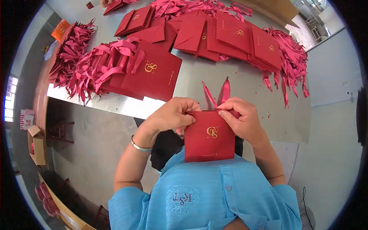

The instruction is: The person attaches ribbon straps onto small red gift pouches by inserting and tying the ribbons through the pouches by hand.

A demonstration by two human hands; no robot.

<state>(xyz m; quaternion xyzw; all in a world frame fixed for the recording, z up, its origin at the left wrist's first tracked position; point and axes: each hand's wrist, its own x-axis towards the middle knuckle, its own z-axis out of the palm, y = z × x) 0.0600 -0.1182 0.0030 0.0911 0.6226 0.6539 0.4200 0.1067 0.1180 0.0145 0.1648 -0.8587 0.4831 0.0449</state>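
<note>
While the left hand (174, 115) gripped the upper left corner of a small red bag (209, 145) between its thumb and fingers, the right hand (242, 117) was closed on a pink ribbon (225, 92) at the upper right part of this bag. Two strips of the ribbon rose above the bag's top edge. The bag was between both hands, close in front of a blue shirt (245, 191), and its face showed gold letters. On the left wrist, beside the bag, there was a bracelet (142, 145). Beyond the bag was the grey table (251, 86), which had small red bits to the bag's right. Beyond the bag and to its left lay another red bag (161, 78), next to heaped ribbons (109, 67). Farther beyond the bag lay stacked bags (234, 38), with a ribbon pile (293, 53) to their right. Farthest from the bag, toward the left, part of another person's hand (105, 3) was visible; its grip I cannot tell. Well to the bag's left stood a cardboard box (38, 153).
</note>
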